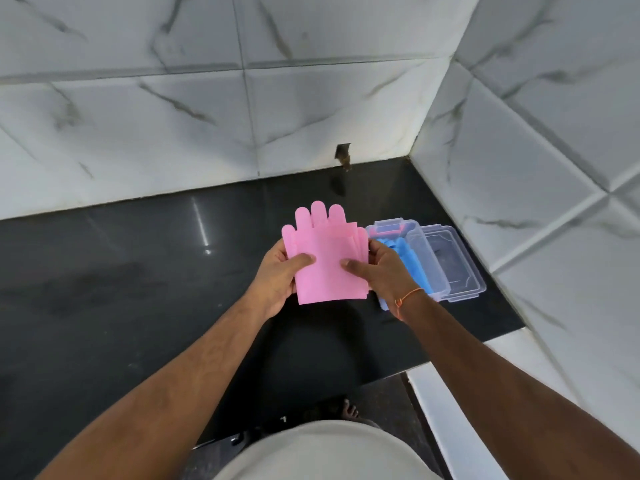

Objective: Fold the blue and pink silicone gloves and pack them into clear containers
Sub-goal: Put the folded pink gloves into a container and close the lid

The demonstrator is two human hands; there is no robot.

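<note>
Two hands: your left hand [277,271] and right hand [379,268] each pinch a side edge of the pink gloves [325,254], thumbs on top, keeping the stack flat and aligned above the worktop [138,289].
Glove axis: long axis runs away from you; fingertips point toward the tiled wall [173,116], cuff toward you.
Blue gloves [407,258]: already in a clear container [426,251] just right of your hands.
Likely reason: squaring layers before folding.

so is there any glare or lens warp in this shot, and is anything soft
Head view: a bright glare streak on the black countertop; wide-angle bending curves the wall tiles and the forearms; the pink gloves in both hands are fairly sharp, while the clear containers look slightly soft.
</note>
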